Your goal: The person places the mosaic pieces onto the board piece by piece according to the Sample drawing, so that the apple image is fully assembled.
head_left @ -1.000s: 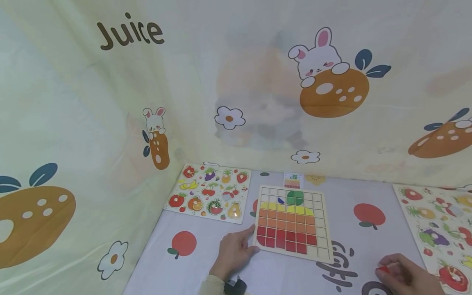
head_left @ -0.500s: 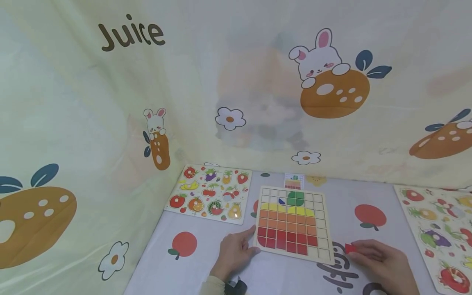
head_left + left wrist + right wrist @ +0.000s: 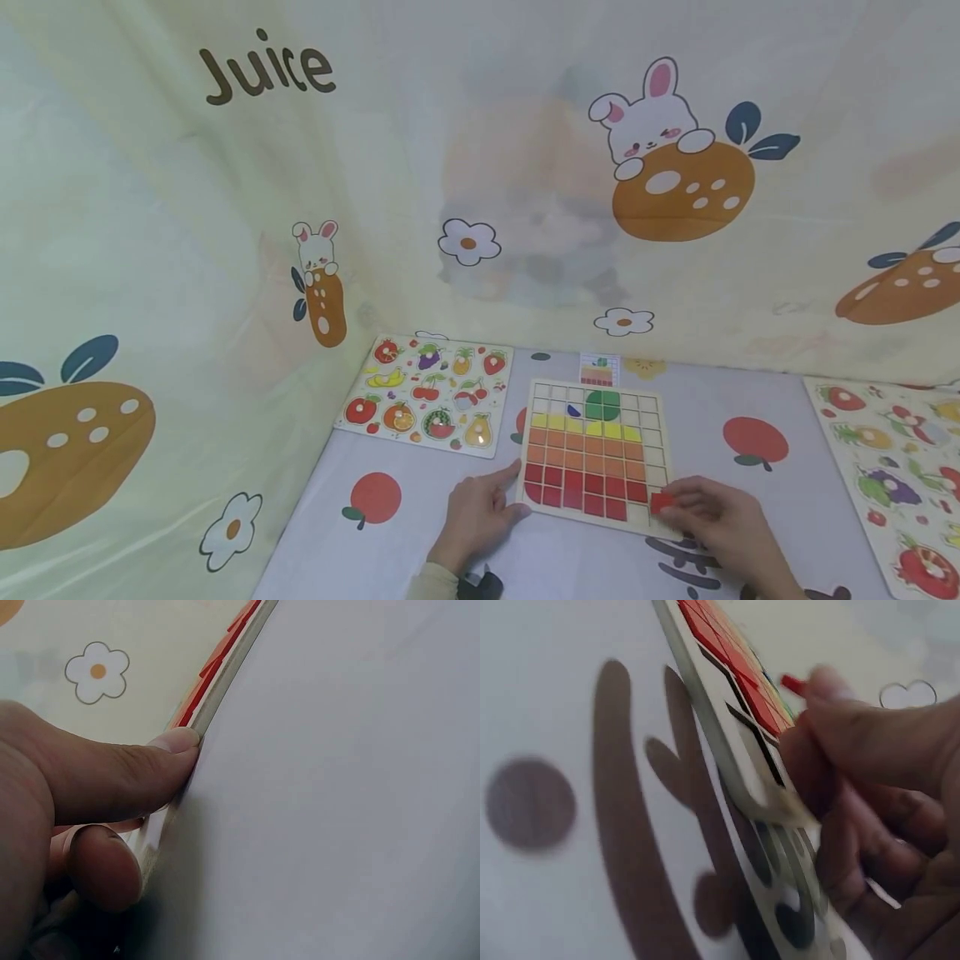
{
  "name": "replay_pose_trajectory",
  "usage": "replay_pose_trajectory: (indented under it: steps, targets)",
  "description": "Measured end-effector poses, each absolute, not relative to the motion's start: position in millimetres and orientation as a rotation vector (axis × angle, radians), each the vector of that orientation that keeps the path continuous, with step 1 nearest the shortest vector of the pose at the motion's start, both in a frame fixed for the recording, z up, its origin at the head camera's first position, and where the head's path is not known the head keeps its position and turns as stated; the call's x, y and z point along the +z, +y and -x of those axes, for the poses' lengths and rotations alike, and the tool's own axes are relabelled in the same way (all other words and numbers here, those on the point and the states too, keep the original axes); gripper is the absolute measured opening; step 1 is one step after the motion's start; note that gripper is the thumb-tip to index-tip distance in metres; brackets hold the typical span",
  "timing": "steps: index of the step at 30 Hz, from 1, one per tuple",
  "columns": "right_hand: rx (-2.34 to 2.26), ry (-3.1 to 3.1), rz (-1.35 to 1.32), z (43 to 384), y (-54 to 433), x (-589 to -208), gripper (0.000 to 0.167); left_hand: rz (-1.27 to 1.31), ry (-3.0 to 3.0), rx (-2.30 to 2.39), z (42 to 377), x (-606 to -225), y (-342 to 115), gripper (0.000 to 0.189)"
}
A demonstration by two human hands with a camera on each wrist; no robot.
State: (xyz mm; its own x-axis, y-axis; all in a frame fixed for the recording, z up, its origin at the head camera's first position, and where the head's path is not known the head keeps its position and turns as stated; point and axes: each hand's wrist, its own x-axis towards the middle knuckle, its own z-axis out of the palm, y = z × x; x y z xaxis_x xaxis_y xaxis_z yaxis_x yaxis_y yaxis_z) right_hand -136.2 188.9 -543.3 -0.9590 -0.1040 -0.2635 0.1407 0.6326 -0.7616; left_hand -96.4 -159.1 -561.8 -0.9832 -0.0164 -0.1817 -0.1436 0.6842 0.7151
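Observation:
A square wooden grid puzzle board (image 3: 654, 437) lies on the table, with red, orange and yellow pieces in rows, green pieces above and a small blue piece (image 3: 573, 411). At its near left corner my left hand (image 3: 480, 512) touches the edge with thumb and extended index finger; the left wrist view shows the thumb (image 3: 142, 772) against the rim. Between thumb and fingertips, my right hand (image 3: 716, 517) pinches a small red puzzle piece (image 3: 662, 502) over the board's near right corner. Bare cells show under and beside that piece.
A fruit puzzle board (image 3: 408, 392) stands at the back left, another fruit board (image 3: 885, 467) at the right. Behind the grid lies a small picture card (image 3: 598, 368). Printed curtain walls (image 3: 525, 325) close off the back and left.
My right hand has moved left from near the right fruit board to the grid's near right corner, carrying the red piece. The left hand has stayed at the board's edge.

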Motion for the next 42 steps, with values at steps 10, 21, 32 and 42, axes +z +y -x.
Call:
replay_pose_trajectory:
  steps: [10, 21, 32, 42]
  targets:
    - [-1.098, 2.587, 0.057, 134.2, 173.1, -541.7, 0.042, 0.107, 2.729, 1.185, 94.8, -559.1, -159.7, 0.061]
    - [-1.074, 2.665, 0.195, 131.1, 165.8, -540.9, 0.036, 0.094, 2.736, 1.191, 95.1, -557.1, -160.3, 0.06]
    - [-1.106, 2.687, 0.169, 133.1, 165.1, -545.5, 0.035, 0.099, 2.752, 1.177, 95.3, -557.1, -159.8, 0.061]
    - [-1.049, 2.648, 0.137, 142.2, 165.0, -544.5, 0.029, 0.086, 2.764, 1.163, 95.3, -560.2, -160.7, 0.061]
